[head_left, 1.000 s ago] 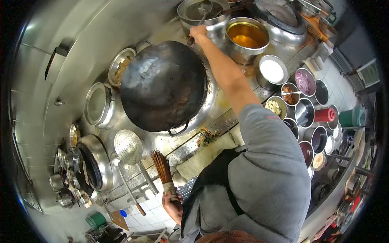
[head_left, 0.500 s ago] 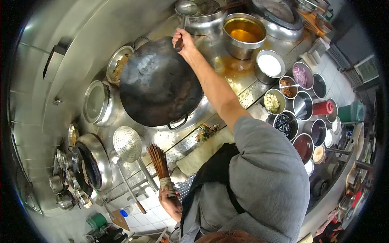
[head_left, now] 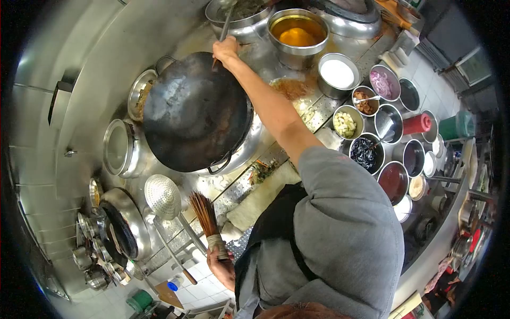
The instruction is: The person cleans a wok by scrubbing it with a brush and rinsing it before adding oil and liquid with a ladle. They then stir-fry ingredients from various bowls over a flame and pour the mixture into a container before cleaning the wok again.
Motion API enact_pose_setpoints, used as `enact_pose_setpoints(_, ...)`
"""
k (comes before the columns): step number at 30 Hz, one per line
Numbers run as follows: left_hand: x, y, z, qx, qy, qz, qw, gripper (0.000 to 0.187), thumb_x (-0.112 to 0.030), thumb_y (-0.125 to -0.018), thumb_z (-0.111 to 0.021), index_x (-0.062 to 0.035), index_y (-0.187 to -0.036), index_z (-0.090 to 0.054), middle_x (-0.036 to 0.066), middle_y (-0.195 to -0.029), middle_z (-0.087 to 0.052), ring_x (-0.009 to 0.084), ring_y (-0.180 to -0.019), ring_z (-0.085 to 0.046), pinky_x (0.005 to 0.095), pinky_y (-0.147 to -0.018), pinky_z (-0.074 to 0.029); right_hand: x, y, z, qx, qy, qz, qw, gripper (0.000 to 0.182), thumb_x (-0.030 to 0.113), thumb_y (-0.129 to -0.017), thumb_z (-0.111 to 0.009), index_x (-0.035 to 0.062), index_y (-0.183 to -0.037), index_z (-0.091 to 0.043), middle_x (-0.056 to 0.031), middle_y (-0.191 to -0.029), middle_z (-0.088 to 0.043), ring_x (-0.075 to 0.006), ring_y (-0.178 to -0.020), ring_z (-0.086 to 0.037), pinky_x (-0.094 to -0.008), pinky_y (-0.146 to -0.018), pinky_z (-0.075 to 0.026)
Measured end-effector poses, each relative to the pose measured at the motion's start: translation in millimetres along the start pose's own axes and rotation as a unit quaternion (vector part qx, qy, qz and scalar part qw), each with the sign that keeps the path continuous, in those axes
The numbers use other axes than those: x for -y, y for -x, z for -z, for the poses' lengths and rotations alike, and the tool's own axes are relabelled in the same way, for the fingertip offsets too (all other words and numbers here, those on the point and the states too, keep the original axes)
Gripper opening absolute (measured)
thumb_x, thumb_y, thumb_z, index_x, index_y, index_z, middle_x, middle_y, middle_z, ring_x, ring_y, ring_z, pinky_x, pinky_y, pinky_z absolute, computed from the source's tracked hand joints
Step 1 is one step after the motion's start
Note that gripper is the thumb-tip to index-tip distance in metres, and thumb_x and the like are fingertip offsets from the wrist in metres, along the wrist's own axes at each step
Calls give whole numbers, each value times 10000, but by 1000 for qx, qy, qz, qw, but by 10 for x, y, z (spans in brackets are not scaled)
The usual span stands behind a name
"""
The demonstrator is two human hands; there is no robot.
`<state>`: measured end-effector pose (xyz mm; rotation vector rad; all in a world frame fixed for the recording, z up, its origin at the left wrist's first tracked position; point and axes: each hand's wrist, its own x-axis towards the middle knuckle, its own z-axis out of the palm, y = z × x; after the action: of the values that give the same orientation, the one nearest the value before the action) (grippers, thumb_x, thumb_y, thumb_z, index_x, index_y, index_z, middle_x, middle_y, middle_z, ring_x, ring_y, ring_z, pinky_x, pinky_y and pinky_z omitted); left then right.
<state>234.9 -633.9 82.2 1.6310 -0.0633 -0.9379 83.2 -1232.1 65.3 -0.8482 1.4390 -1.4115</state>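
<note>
My right hand [head_left: 227, 49] is closed round the handle of a ladle [head_left: 226, 26], over the top right rim of a large dark wok [head_left: 194, 111]. The ladle reaches up to a metal pot [head_left: 212, 17] at the top edge, where its bowl is hard to make out. Low in the view, my left hand [head_left: 221, 268] grips the bound end of a bamboo brush [head_left: 204, 215], bristles pointing up and left. A perforated strainer [head_left: 162, 196] lies to the left of the brush.
A pot of orange oil [head_left: 298, 34] and a bowl of white contents [head_left: 338, 73] stand right of the wok. Several ingredient bowls, one with pale chunks [head_left: 345, 123], line the right side. A second wok [head_left: 117, 228] sits lower left. Food scraps [head_left: 261, 171] lie near the counter edge.
The ladle's bowl, earlier visible above the pot's rim, has moved to the pot's contents. My right hand has shifted slightly up relative to the wok. The whole view has shifted a little.
</note>
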Motion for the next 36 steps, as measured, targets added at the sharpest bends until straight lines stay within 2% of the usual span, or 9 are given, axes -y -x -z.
enact_pose_setpoints(3,4,34,-54,5,15,21,1000,339,-188,-854,-576,16,-1125,-571,122,-884,-665,178,-578,-567,284,-492,-431,-207,-349,-93,-74,145,73,984,424,187,-787,-669,-108,-1085,-605,-325,-1043,-662,-472,-1038,-641,-470,-935,-510)
enact_pose_setpoints(6,18,95,-139,-28,25,29,999,332,-182,-838,-552,17,-1103,-578,121,-869,-665,180,-581,-570,292,-496,-438,-169,-495,-72,-105,173,25,979,415,174,-780,-672,-107,-1078,-606,-320,-1064,-660,-450,-1062,-640,-472,-941,-506)
enact_pose_setpoints(7,19,108,-160,-29,18,29,999,327,-180,-836,-549,18,-1095,-580,121,-862,-664,178,-580,-571,290,-496,-438,-344,-754,-203,-145,179,39,972,394,155,-780,-685,-112,-1058,-609,-295,-1016,-680,-414,-971,-679,-484,-855,-538)
enact_pose_setpoints(11,53,125,-209,-26,24,33,999,311,-176,-835,-542,21,-1072,-588,120,-831,-657,172,-574,-573,282,-494,-439,-433,-1225,-194,74,-144,-92,983,193,72,-873,-640,-82,-988,-627,-149,-721,-626,-250,-572,-566,-471,-523,-499)
enact_pose_setpoints(14,93,115,-211,-6,33,24,999,303,-179,-849,-536,24,-1069,-588,115,-814,-648,172,-570,-577,282,-489,-442,-350,-1037,-48,117,-307,-133,935,81,29,-900,-606,-49,-921,-612,-105,-659,-572,-210,-518,-517,-419,-468,-467)
enact_pose_setpoints(19,91,141,-196,4,29,8,1000,290,-181,-882,-535,30,-1075,-584,109,-814,-645,172,-560,-584,291,-474,-454,-295,-525,73,183,-358,-156,902,118,66,-904,-618,52,-820,-537,-28,-653,-519,-129,-518,-516,-335,-434,-440)
enact_pose_setpoints(22,98,162,-120,14,26,0,1000,295,-180,-890,-545,33,-1092,-578,113,-831,-651,171,-554,-585,290,-468,-457,-225,-305,40,207,-428,-153,866,99,50,-902,-607,32,-821,-553,-60,-626,-540,-174,-481,-519,-370,-438,-491)
enact_pose_setpoints(30,71,228,-46,-31,28,-18,999,294,-196,-893,-591,15,-1097,-578,108,-845,-660,159,-544,-570,259,-468,-434,-184,441,33,284,-541,-180,771,104,129,-923,-609,95,-895,-514,-8,-718,-560,-104,-557,-545,-299,-473,-488)
enact_pose_setpoints(36,134,155,149,-46,53,-3,998,294,-199,-883,-614,8,-1088,-576,101,-862,-666,155,-546,-565,257,-472,-423,43,398,118,227,-351,-85,904,104,79,-882,-615,31,-879,-523,-60,-714,-563,-171,-505,-550,-335,-434,-476)
